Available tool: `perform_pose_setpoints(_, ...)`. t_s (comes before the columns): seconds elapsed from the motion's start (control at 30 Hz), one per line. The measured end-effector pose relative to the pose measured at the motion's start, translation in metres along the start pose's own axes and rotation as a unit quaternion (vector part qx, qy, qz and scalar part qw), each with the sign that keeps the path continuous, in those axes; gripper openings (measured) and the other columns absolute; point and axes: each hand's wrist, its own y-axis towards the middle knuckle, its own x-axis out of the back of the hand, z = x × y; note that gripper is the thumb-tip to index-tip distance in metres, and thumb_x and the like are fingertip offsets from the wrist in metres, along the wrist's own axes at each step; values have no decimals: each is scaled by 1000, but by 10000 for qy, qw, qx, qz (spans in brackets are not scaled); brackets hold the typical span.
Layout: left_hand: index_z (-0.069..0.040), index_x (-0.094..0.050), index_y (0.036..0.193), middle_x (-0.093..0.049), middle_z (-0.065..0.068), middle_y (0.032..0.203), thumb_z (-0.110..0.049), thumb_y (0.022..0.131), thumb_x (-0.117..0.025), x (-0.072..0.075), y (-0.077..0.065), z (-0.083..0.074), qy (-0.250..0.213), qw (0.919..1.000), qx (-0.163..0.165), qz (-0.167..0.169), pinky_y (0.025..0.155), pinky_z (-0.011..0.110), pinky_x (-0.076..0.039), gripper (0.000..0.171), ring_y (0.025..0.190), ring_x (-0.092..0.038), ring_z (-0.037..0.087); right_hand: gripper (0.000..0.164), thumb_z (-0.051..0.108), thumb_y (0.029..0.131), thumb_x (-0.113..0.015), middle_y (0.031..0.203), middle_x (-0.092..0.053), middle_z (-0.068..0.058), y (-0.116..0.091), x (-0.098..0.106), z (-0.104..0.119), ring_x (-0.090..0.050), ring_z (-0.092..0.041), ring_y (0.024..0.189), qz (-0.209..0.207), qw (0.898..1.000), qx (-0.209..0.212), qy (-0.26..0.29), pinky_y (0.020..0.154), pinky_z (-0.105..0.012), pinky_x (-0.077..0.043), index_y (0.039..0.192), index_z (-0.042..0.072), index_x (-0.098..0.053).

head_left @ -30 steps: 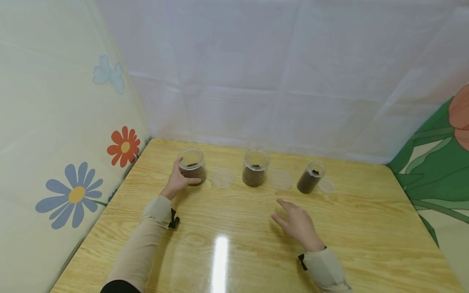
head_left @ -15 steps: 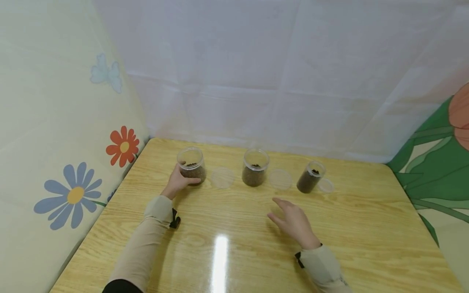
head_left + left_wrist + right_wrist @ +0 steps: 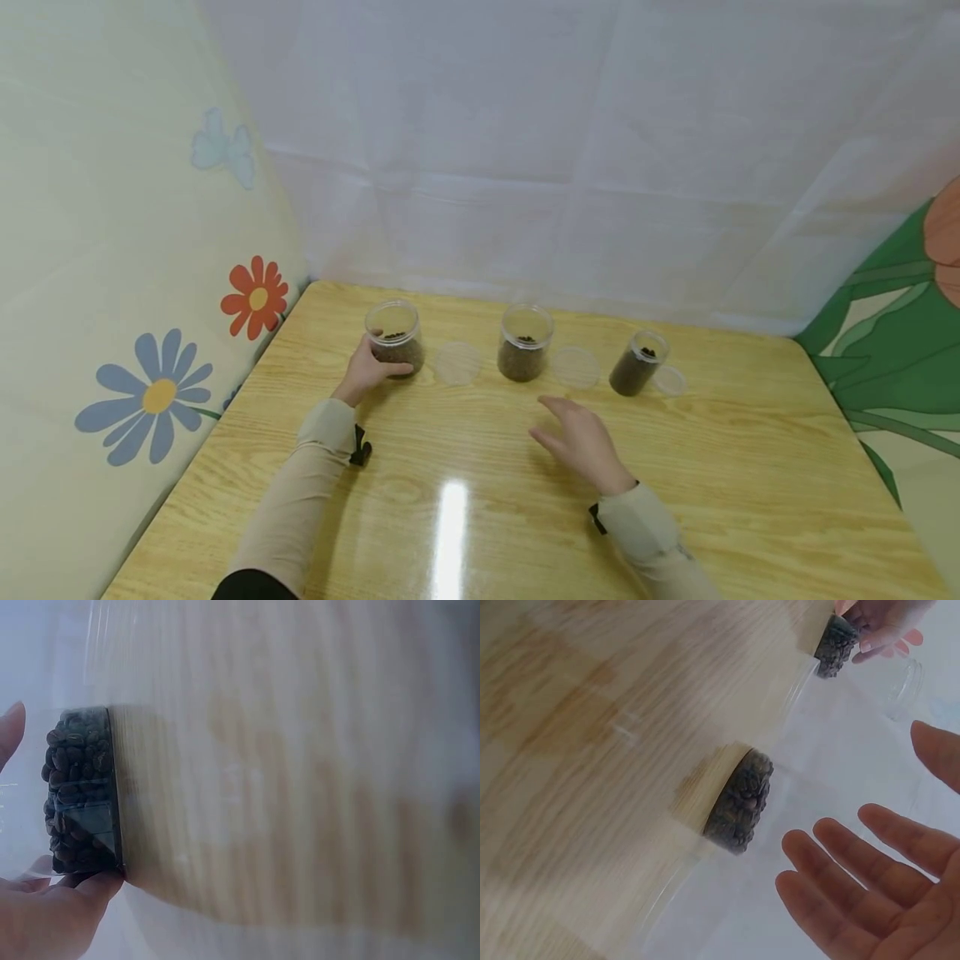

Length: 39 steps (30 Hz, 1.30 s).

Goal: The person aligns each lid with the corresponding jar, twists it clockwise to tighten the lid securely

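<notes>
My left hand (image 3: pixel 367 371) grips a clear open-topped jar (image 3: pixel 397 357) at the left, thumb across its front and fingers round its far left side. Dark coffee beans (image 3: pixel 79 795) fill its lower part, seen from the side in the left wrist view. My right hand (image 3: pixel 581 446) hovers above the table with fingers extended and thumb apart, holding nothing. The nearest jar to it is the middle one (image 3: pixel 521 358), lidless and partly filled with beans (image 3: pixel 741 802). In the right wrist view, that hand's spread fingers (image 3: pixel 832 870) are apart from this jar.
A narrower open jar (image 3: pixel 632 372) of dark beans stands at the right. Three clear round lids lie flat: one lid (image 3: pixel 457 364) beside the left jar, another lid (image 3: pixel 576 367) beside the middle jar, and a small lid (image 3: pixel 670 382) by the narrow jar. A white curtain (image 3: pixel 480 167) hangs behind the table.
My right hand has moved left and slightly forward, toward the middle jar. The left hand keeps its grip on the left jar, which stays in place.
</notes>
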Motion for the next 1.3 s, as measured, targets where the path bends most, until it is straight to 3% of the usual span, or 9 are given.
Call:
perform_pose_setpoints(0.77,1,-20,140,-20,18,146,-17,69,-80,1,-3,-1,34,9998,-194,10,105,51,-20,94,131,-19,37,49,23,82,-68,118,-57,-19,52,-4,22,-53,-34,109,353,9976,580,-108,90,-46,-42,121,-3,-55)
perform_pose_setpoints(1.0,1,-19,140,-31,23,138,-15,69,-80,1,-4,-4,68,9998,-198,-45,104,49,-23,95,130,-25,35,48,26,82,-68,117,-57,-19,65,-8,28,-54,-32,108,693,9948,650,-363,89,-44,-44,120,-2,-55)
perform_pose_setpoints(1.3,1,-19,141,-29,24,139,-15,68,-81,0,-2,-2,-2,9999,-164,-39,105,49,-22,97,129,-25,36,48,28,83,-67,118,-57,-17,82,-16,35,-55,-31,106,1061,9904,698,-548,87,-41,-46,122,1,-55)
